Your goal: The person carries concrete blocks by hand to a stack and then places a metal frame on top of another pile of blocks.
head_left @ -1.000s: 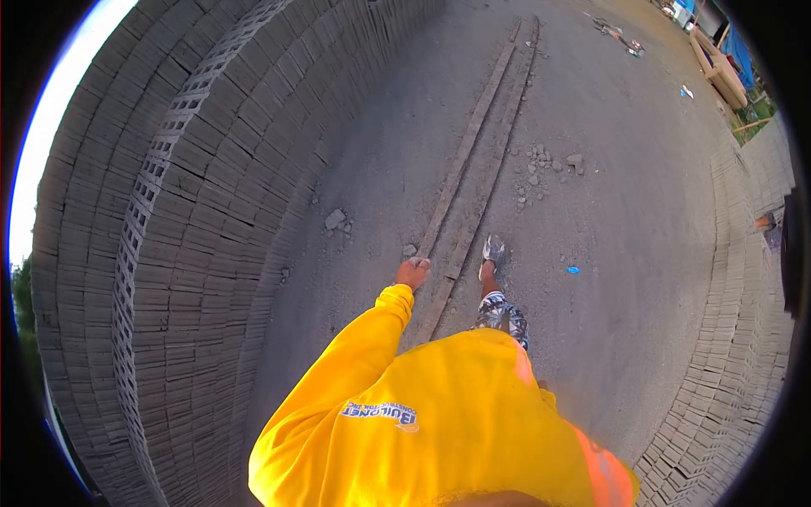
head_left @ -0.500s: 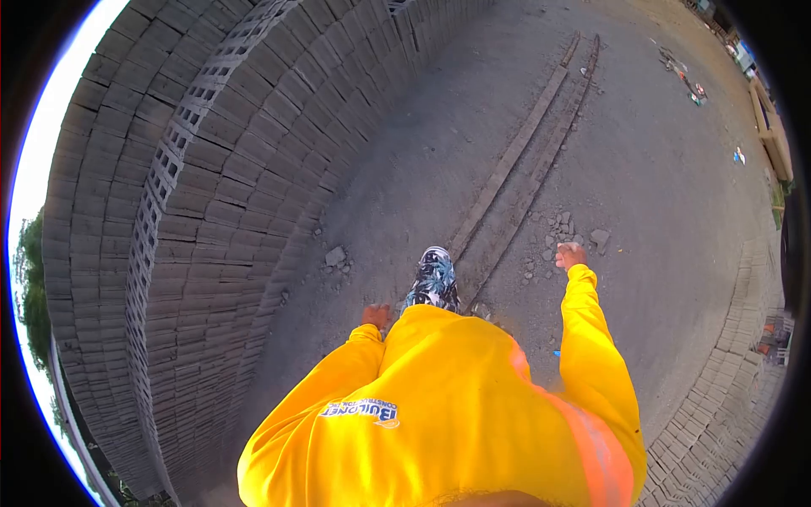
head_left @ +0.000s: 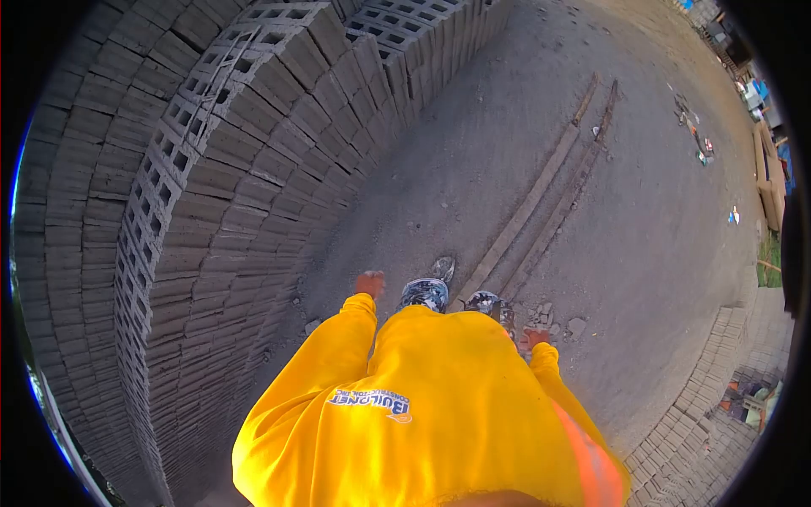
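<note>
My left hand [head_left: 369,284] hangs in front of the left sleeve, its fingers loosely curled and nothing visible in it. It is nearest to my left leg and the side of the tall block stack. My right hand [head_left: 533,337] is low beside my right leg, partly covered by the yellow sleeve and small in view, so its fingers do not show clearly. Rubble on the ground lies behind it in view. Patterned trousers [head_left: 425,293] and one shoe [head_left: 443,269] show below the yellow shirt [head_left: 439,380].
Tall stacks of grey hollow concrete blocks [head_left: 207,194] rise along the left. Two long narrow strips [head_left: 541,182] lie on the grey ground ahead. Broken chunks [head_left: 577,326] lie at right. Lower rows of blocks [head_left: 701,406] stand at lower right, with litter [head_left: 733,216] farther off.
My left hand has swung forward and my right hand back toward my body. Both legs now show, and the block stack on the left looks closer as I move ahead.
</note>
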Tool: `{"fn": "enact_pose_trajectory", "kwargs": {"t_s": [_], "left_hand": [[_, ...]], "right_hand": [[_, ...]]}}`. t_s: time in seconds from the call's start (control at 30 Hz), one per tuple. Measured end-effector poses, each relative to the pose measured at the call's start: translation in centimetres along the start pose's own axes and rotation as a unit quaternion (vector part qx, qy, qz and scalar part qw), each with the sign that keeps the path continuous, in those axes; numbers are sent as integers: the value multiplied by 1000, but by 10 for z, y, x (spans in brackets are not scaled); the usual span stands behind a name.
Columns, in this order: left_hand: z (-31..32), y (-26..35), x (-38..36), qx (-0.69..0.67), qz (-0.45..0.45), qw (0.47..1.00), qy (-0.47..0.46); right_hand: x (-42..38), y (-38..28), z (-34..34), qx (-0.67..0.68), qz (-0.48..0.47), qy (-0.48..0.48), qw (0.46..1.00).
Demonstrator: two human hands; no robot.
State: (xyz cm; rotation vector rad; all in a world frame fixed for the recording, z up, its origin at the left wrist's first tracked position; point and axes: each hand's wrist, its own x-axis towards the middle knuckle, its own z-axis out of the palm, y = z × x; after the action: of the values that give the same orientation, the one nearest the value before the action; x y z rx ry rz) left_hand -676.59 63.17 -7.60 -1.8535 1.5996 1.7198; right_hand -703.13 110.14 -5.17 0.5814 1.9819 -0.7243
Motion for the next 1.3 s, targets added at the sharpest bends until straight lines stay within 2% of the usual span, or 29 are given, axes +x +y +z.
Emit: {"fn": "enact_pose_trajectory", "kwargs": {"t_s": [0.07,0.17,0.23,0.3,0.33,0.4,0.47,0.53,0.57,0.6,0.7,0.73,0.83,0.93,1.03,1.07,1.17,1.23,1.3], "left_hand": [[-5,121,21,55,34,998,13],[10,266,48,36,104,994,6],[22,339,70,48,135,990,5],[43,400,84,6,128,992,-19],[57,427,98,-15,125,992,-31],[100,479,150,8,88,994,-69],[123,489,197,25,44,994,-94],[129,533,191,45,-10,995,-85],[124,546,195,38,-5,996,-80],[125,565,205,27,4,997,-77],[121,617,228,0,21,999,-45],[117,640,239,-9,32,999,-27],[109,710,269,-78,36,996,10],[109,791,301,-123,77,989,12],[113,877,357,-92,149,984,14],[115,912,375,-97,156,983,13],[116,997,445,3,323,945,44],[116,1086,453,100,355,927,71],[125,1149,476,108,375,916,91]], "right_hand": [[-15,-27,7,17,24,52,998],[4,-76,-1,31,21,10,999],[26,-112,-2,-4,14,-8,1000],[55,-154,-4,-61,0,-23,998],[73,-178,-7,-150,-34,-36,987],[117,-240,-21,-374,-139,-50,916],[175,-312,-41,-503,-217,-55,835],[253,-398,-57,-476,-208,-95,849],[273,-446,-58,-227,-31,-150,962],[290,-495,-59,38,146,-108,983],[302,-683,-83,78,-65,16,995],[298,-750,-95,51,-159,-29,986],[253,-935,-101,25,-257,-2,966],[255,-1054,-88,3,-342,-9,940],[264,-1132,-64,-74,-334,-21,940],[273,-1153,-57,-58,-322,-37,944],[313,-1162,-40,-39,-265,-71,961],[330,-1185,-44,-52,-223,-74,971],[333,-1204,-58,-64,-183,-84,977]]}}
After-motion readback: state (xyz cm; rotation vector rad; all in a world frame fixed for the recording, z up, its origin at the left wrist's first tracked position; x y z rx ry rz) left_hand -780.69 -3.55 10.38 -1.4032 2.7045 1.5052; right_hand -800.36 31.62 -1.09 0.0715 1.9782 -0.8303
